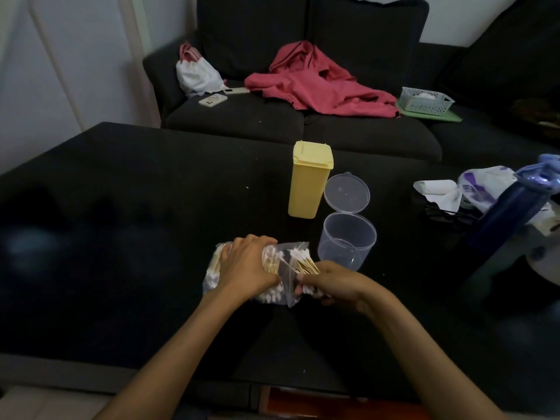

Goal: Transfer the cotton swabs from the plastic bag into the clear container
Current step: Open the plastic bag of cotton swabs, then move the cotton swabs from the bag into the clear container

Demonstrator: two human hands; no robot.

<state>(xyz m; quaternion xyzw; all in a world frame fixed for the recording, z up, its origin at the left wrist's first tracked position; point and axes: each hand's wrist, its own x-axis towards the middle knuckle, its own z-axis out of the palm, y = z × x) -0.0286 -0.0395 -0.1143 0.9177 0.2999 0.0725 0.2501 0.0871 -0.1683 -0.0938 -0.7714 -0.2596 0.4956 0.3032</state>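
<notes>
A clear plastic bag [291, 286] full of wooden-stick cotton swabs [274, 262] lies on the black table [121, 237]. My left hand [247, 266] presses down on the bag, gripping it. My right hand [328, 283] is closed on a bundle of swabs [304, 263] at the bag's open mouth. The clear round container [348, 241] stands open just behind and right of my right hand, its hinged lid [347, 192] tipped back. It looks empty.
A closed yellow box [310, 180] stands left of the container's lid. At the table's right edge lie plastic bags [481, 186], white paper [436, 189] and a dark blue bottle [509, 207]. Behind is a dark sofa with a red garment [315, 83].
</notes>
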